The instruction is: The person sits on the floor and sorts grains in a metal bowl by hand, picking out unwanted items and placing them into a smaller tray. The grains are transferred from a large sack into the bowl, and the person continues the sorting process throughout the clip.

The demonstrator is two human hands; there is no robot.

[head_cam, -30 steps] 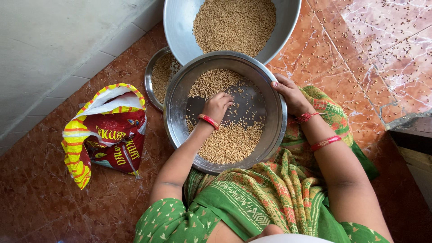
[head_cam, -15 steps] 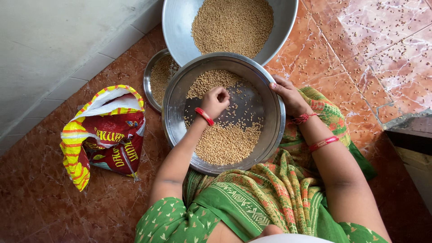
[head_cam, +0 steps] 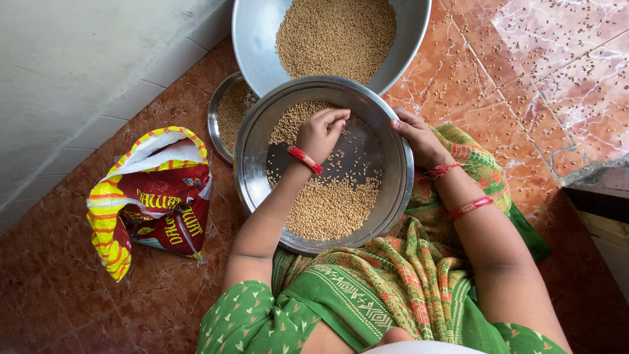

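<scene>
Steel pan (head_cam: 252, 164) rests on your lap. Your left hand (head_cam: 319, 133) hovers inside it, wrist bent, fingers loosely curled, gripping nothing visible; wheat grains (head_cam: 331, 206) lie beneath and beside the fingertips. Your right hand (head_cam: 417, 137) clasps the pan's far-right rim.

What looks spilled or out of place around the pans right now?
Loose grains are scattered over the floor tiles to the right of the big bowl, outside every container. The red and yellow sack lies crumpled and open on the floor at left. The tray held by the right hand looks steady.
</scene>
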